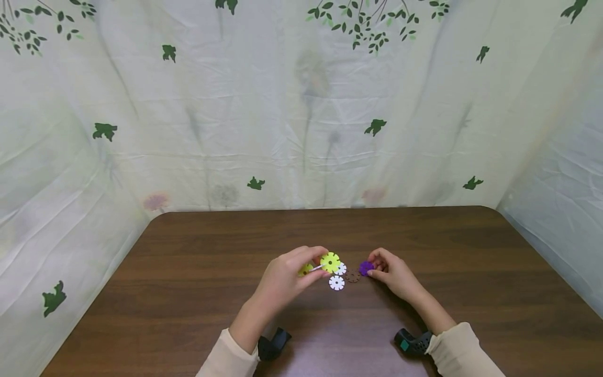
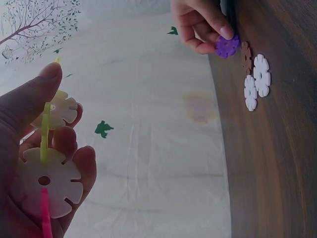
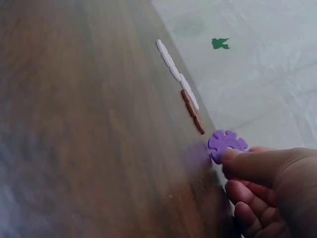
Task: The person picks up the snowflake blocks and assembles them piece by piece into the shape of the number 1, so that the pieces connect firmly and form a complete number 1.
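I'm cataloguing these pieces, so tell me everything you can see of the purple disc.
The purple disc is round and flat, notched around its rim, and looks like plastic. The right hand pinches it, the thumb covering part of its face. It is held tilted relative to the table, just right of the brown disc.

The purple notched disc (image 1: 366, 268) looked smooth plastic to me, the counter (image 1: 188, 283) glossy wood, the leaf-printed curtain (image 1: 278, 115) wrinkled cloth.
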`<state>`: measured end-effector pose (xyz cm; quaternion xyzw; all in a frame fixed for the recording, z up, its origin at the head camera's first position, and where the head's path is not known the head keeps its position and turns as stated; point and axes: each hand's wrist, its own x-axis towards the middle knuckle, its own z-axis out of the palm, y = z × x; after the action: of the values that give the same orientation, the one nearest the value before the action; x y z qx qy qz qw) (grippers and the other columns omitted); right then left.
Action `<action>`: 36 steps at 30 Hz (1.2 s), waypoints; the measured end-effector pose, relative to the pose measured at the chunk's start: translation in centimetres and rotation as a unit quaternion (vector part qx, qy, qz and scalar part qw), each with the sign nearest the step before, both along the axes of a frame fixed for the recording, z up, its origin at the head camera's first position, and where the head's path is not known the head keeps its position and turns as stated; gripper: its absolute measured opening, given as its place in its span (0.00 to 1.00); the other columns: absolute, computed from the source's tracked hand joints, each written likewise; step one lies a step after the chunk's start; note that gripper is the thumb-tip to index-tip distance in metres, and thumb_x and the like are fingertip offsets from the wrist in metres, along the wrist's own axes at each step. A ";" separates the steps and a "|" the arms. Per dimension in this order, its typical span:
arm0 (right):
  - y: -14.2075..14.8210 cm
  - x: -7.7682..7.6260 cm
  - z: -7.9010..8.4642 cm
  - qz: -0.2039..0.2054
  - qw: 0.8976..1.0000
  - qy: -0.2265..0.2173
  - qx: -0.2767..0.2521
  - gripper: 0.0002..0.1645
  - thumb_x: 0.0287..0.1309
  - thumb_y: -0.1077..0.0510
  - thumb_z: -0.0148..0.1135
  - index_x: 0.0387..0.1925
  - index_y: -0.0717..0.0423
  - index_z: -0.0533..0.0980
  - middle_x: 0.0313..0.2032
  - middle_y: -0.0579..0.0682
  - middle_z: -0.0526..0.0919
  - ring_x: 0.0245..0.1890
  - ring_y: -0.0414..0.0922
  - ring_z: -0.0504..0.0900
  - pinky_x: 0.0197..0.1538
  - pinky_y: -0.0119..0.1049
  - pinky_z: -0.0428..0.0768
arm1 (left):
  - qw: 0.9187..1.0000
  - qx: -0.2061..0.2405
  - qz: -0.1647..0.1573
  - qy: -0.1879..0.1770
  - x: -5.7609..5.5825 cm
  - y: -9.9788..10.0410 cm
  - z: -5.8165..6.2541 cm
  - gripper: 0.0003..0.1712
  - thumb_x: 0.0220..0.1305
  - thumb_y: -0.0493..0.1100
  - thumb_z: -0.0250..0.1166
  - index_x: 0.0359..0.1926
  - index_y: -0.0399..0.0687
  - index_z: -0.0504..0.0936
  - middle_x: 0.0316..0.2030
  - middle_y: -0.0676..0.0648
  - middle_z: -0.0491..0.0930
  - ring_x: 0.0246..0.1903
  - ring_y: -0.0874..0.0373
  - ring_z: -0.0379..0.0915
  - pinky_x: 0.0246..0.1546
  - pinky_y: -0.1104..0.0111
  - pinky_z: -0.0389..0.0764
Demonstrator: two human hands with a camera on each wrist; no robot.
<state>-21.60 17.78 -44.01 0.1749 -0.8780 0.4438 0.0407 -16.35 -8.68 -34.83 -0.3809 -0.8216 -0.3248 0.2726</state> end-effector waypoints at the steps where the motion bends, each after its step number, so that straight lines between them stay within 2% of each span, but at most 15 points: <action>1: 0.0 0.0 0.1 -0.001 1.000 0.003 -0.006 0.12 0.49 0.68 0.64 0.35 0.57 0.71 0.27 0.47 0.74 0.27 0.43 0.72 0.30 0.32 0.72 | 1.000 0.000 0.000 0.000 0.0 0.0 0.0 0.20 0.45 0.43 0.71 0.42 0.45 0.79 0.29 0.55 0.78 0.27 0.62 0.74 0.27 0.77 0.72; 7: -0.2 0.0 1.0 -0.003 0.998 0.019 -0.059 0.09 0.49 0.69 0.63 0.34 0.59 0.73 0.28 0.49 0.76 0.28 0.44 0.74 0.31 0.32 0.75 | 1.000 0.001 -0.001 -0.001 0.0 0.0 0.0 0.20 0.44 0.42 0.72 0.42 0.46 0.79 0.29 0.55 0.77 0.28 0.64 0.74 0.27 0.77 0.72; 13: -0.4 0.6 3.0 0.008 0.992 -0.004 -0.129 0.10 0.52 0.68 0.60 0.38 0.63 0.73 0.31 0.55 0.76 0.29 0.51 0.76 0.30 0.36 0.77 | 1.000 -0.001 -0.004 0.003 -0.1 0.1 0.0 0.20 0.44 0.42 0.72 0.41 0.45 0.79 0.29 0.55 0.77 0.28 0.66 0.73 0.27 0.77 0.72; 17: -0.6 1.1 4.5 0.016 0.988 -0.016 -0.150 0.11 0.54 0.66 0.60 0.40 0.64 0.72 0.31 0.57 0.75 0.29 0.55 0.77 0.31 0.42 0.78 | 1.000 -0.005 -0.003 0.001 0.0 0.2 0.0 0.20 0.44 0.42 0.72 0.42 0.46 0.79 0.29 0.55 0.77 0.28 0.66 0.73 0.28 0.77 0.73; 22: -1.0 2.0 6.0 0.028 0.985 -0.028 -0.170 0.12 0.54 0.64 0.60 0.40 0.66 0.73 0.32 0.58 0.76 0.31 0.50 0.80 0.35 0.41 0.79 | 1.000 -0.009 -0.003 -0.005 0.1 0.2 -0.2 0.20 0.45 0.43 0.71 0.42 0.46 0.79 0.29 0.55 0.77 0.29 0.67 0.72 0.28 0.77 0.73; 26: -1.6 2.8 7.0 0.051 0.981 -0.018 -0.187 0.11 0.54 0.65 0.60 0.39 0.67 0.73 0.32 0.59 0.77 0.30 0.44 0.80 0.35 0.37 0.79 | 1.000 -0.013 -0.003 -0.008 0.1 0.2 -0.2 0.18 0.47 0.43 0.71 0.41 0.45 0.80 0.29 0.55 0.77 0.29 0.67 0.72 0.28 0.77 0.73; 36: -2.9 4.6 8.5 0.098 0.975 0.010 -0.198 0.08 0.52 0.68 0.60 0.35 0.65 0.73 0.33 0.58 0.77 0.31 0.44 0.81 0.35 0.36 0.79 | 1.000 -0.022 -0.005 -0.012 0.1 0.3 -0.2 0.17 0.48 0.43 0.70 0.41 0.45 0.79 0.29 0.54 0.77 0.28 0.67 0.72 0.28 0.77 0.72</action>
<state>-16.98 14.89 -35.53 0.2526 -0.7507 0.6092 0.0400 -16.21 -8.38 -35.02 -0.3865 -0.8301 -0.3127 0.2524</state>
